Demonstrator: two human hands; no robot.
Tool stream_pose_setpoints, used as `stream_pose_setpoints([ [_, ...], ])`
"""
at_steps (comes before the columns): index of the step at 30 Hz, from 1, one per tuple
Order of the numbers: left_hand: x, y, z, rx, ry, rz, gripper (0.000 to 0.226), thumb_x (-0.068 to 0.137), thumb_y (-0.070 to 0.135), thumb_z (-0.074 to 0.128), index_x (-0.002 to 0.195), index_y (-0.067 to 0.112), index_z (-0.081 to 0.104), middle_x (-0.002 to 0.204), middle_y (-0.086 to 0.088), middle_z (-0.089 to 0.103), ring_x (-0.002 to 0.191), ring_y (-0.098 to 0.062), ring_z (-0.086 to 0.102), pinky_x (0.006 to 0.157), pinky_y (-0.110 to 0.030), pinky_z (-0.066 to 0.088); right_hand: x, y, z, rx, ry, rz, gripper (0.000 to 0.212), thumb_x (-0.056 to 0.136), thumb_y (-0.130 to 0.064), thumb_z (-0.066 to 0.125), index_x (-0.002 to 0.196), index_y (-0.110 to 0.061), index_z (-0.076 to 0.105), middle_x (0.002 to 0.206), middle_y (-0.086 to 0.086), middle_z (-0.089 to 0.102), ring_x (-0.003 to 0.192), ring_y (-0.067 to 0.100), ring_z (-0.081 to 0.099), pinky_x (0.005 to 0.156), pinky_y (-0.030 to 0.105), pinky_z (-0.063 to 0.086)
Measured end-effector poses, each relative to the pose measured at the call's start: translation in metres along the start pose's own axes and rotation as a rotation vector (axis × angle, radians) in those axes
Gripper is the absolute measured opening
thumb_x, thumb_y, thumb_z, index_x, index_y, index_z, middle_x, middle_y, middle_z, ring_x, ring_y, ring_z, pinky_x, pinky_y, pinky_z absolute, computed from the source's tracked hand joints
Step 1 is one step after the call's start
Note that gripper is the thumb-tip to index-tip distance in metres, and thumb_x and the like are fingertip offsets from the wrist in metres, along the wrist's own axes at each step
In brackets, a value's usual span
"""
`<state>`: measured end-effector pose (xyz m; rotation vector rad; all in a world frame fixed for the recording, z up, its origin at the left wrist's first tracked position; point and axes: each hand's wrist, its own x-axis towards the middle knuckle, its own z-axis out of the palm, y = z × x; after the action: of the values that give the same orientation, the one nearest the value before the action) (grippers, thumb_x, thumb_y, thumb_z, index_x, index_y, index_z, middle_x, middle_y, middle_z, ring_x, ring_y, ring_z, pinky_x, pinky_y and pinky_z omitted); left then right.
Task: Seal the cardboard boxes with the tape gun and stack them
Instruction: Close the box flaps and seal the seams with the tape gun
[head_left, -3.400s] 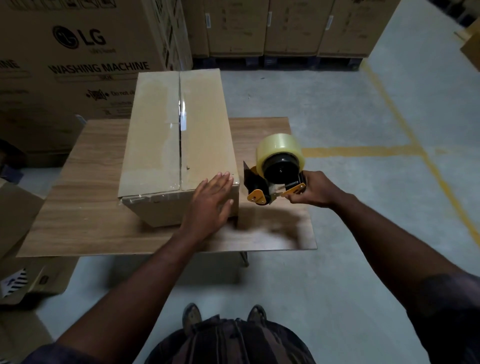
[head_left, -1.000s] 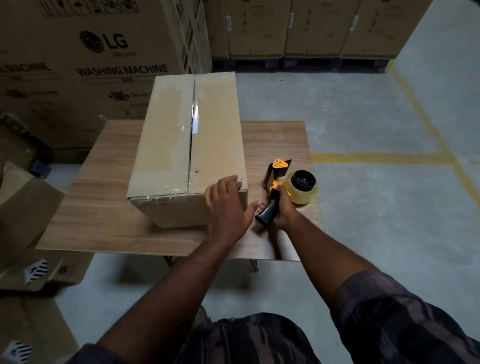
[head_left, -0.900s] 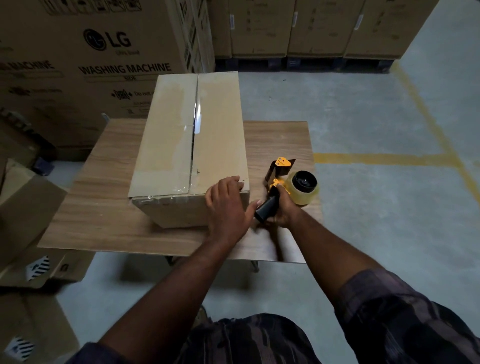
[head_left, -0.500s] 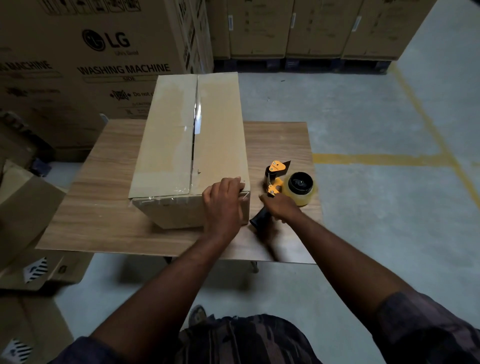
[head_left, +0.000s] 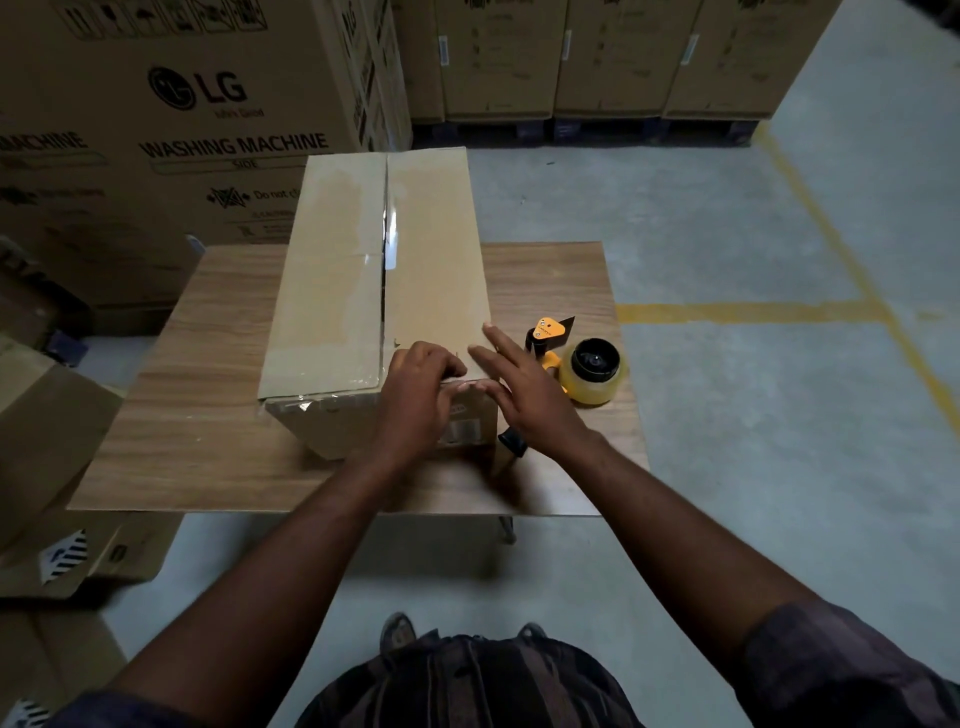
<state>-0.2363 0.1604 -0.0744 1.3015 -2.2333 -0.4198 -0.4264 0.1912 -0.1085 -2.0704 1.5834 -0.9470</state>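
Change: my right hand (head_left: 524, 400) has let go of the yellow-and-black tape gun (head_left: 587, 374), which now lies on the wood-grain table (head_left: 208, 415) just right of the brown cardboard box (head_left: 363, 270) | right hand: fingers straight, empty, at box corner | left hand (head_left: 421, 395): fingers curled over near top edge | judgement: taping likely done, stacking next

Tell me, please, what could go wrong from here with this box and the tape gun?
The tape gun lies near the right edge of the table, its handle under the right hand; a careless sweep may knock it off. Its cutter end sits close to that hand's fingers and might nick them.
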Motion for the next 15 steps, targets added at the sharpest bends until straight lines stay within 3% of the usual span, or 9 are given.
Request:
stream_pose_setpoints([
  [5,-0.002,-0.007,0.000,0.041,-0.023,0.108,0.032,0.084,-0.003,0.069,0.109,0.016,0.062,0.109,-0.005,0.058,0.100,-0.022,0.046,0.083,-0.029,0.041,-0.001,0.001,0.002,-0.183,-0.009,-0.070,0.050,0.106,-0.028,0.051,0.153,-0.013,0.045,0.169,0.007,0.024,0.134,0.030,0.050,0.096,0.038,0.049],
  [9,-0.007,-0.006,-0.008,0.008,-0.071,0.113,0.042,0.078,-0.001,0.074,0.114,0.016,0.061,0.117,-0.003,0.057,0.106,-0.023,0.048,0.086,-0.037,0.046,-0.004,-0.005,0.004,-0.278,0.008,-0.085,0.056,0.100,-0.020,0.061,0.151,-0.007,0.045,0.164,0.016,0.032,0.144,0.034,0.042,0.110,0.047,0.044],
  [11,-0.008,-0.010,-0.013,0.031,-0.061,0.137,0.040,0.080,0.012,0.077,0.115,0.022,0.060,0.118,0.001,0.057,0.107,-0.021,0.050,0.087,-0.037,0.044,-0.001,-0.016,0.004,-0.325,0.069,-0.117,0.050,0.098,-0.024,0.064,0.142,-0.002,0.054,0.154,0.018,0.047,0.141,0.036,0.045,0.109,0.049,0.042],
  [15,-0.012,-0.023,-0.029,0.104,0.056,0.065,0.015,0.089,0.027,0.072,0.103,0.026,0.067,0.106,0.003,0.060,0.101,-0.020,0.051,0.083,-0.033,0.031,0.011,-0.034,0.008,-0.289,0.172,-0.224,0.024,0.097,-0.021,0.063,0.112,-0.003,0.070,0.116,0.015,0.065,0.108,0.033,0.060,0.092,0.044,0.047],
])
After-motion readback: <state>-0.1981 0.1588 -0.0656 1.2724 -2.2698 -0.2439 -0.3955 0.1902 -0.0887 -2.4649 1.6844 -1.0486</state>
